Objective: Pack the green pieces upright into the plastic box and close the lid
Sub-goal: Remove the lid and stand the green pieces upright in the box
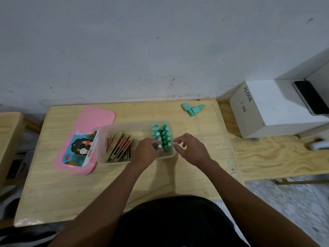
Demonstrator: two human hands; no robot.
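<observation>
Head view: a person's two bare hands work at a clear plastic box (pixel 124 124) in the middle of a wooden table (pixel 89 184) set against a grey wall (pixel 124 50). Bare tabletop lies open on the near side of the box and to its right. On the left, the pink lid (pixel 92 122) lies flat, tucked just under the box's left edge.

Green pieces (pixel 162 135) stand upright in two rows along the box's right end, caps up. Red-and-gold packs (pixel 119 147) lean together in the left half, leaving a strip of bare floor between the two groups. Two loose pieces (pixel 193 108) lie on their sides near the table's far right corner, well apart from the box.

The left hand (pixel 147 152) reaches over the near rim, its fingertips closed narrowly on a green piece (pixel 159 146) at the near end of the left row. The right hand (pixel 190 148) hovers just beside the right row, fingers loosely curled and holding nothing.

A white carton (pixel 267 107) with a phone (pixel 309 98) on it sits off to the far right.
</observation>
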